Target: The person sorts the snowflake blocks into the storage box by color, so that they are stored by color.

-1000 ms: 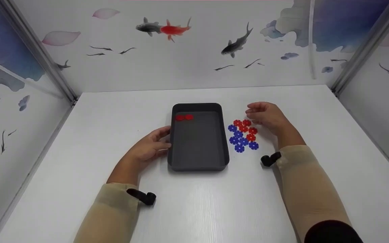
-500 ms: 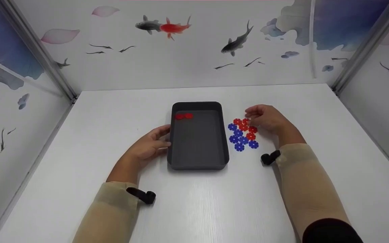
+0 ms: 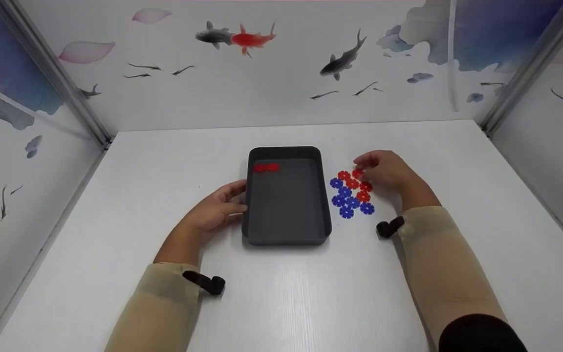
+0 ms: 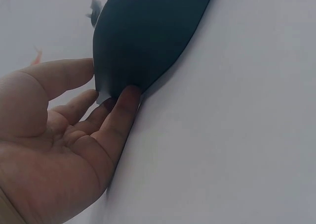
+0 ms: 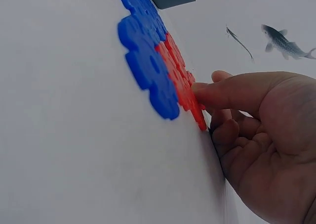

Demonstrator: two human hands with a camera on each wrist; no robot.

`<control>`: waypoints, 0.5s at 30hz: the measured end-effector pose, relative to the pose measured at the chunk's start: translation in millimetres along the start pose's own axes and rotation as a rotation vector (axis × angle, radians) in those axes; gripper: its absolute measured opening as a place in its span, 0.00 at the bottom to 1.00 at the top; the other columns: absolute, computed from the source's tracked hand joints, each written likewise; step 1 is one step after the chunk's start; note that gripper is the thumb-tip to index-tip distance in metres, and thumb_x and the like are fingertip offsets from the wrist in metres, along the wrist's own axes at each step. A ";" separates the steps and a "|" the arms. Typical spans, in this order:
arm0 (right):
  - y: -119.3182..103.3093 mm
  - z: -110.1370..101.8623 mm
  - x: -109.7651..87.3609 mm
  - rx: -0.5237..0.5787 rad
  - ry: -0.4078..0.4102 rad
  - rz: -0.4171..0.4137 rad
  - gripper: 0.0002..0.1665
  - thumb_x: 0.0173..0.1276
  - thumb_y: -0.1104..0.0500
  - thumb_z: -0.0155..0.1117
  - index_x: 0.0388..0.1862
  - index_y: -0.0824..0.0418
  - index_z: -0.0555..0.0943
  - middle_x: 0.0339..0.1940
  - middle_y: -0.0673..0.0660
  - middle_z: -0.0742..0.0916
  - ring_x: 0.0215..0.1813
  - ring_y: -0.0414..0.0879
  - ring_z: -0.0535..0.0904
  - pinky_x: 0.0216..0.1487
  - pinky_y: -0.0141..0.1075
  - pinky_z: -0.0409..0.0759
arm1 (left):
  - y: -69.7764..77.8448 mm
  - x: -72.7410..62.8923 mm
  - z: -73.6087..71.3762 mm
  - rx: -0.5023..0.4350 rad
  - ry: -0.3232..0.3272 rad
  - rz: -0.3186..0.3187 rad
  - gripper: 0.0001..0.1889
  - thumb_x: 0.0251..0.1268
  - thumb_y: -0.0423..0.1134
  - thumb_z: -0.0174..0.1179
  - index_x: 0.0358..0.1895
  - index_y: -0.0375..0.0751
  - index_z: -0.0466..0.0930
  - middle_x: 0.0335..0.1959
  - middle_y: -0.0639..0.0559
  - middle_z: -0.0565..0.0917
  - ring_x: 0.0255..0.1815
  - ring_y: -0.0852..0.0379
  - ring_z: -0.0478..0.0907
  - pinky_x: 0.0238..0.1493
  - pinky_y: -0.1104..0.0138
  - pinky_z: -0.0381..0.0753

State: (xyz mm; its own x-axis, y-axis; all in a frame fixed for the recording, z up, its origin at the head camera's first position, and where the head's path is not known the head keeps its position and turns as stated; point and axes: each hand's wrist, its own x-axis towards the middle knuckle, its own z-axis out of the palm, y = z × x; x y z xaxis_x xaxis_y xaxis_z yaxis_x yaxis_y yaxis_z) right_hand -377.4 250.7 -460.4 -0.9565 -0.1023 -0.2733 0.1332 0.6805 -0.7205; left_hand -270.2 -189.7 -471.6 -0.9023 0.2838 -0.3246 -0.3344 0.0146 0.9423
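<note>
A dark grey rectangular tray (image 3: 286, 205) stands on the white table, with two red snowflake discs (image 3: 266, 167) lying inside near its far left corner. My left hand (image 3: 213, 215) touches the outside of the tray's left wall with thumb and fingertips; in the left wrist view the fingers reach the tray's side (image 4: 143, 41). Right of the tray lies a flat cluster of blue snowflake discs (image 3: 345, 200) and red snowflake discs (image 3: 352, 184). At the cluster's far right, my right hand (image 3: 386, 171) pinches the edge of a red disc (image 5: 185, 93), its far side partly hidden by the fingers.
The white table (image 3: 281, 303) is enclosed by panels, and the back panel (image 3: 281, 83) carries painted fish. A black wrist camera (image 3: 205, 282) is on the left sleeve and another camera (image 3: 390, 228) on the right.
My right hand has come down slightly toward the near side, from beyond the cluster onto its far right red disc. The left hand and tray stay in place.
</note>
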 end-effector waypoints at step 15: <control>-2.3 -3.1 2.6 0.165 0.045 -0.033 0.27 0.74 0.59 0.73 0.70 0.49 0.80 0.62 0.57 0.84 0.63 0.52 0.81 0.66 0.41 0.85 | -0.7 -1.3 -0.7 0.007 0.016 0.007 0.40 0.71 0.25 0.62 0.84 0.51 0.63 0.87 0.54 0.62 0.83 0.52 0.67 0.81 0.53 0.69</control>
State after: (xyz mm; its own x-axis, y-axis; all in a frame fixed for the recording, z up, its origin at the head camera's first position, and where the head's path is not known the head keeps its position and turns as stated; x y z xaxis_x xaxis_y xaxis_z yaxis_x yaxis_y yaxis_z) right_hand -381.0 251.2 -457.4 -0.9711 -0.0874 -0.2221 0.1391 0.5488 -0.8243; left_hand -269.0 -190.8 -471.9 -0.9087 0.2689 -0.3192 -0.3262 0.0194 0.9451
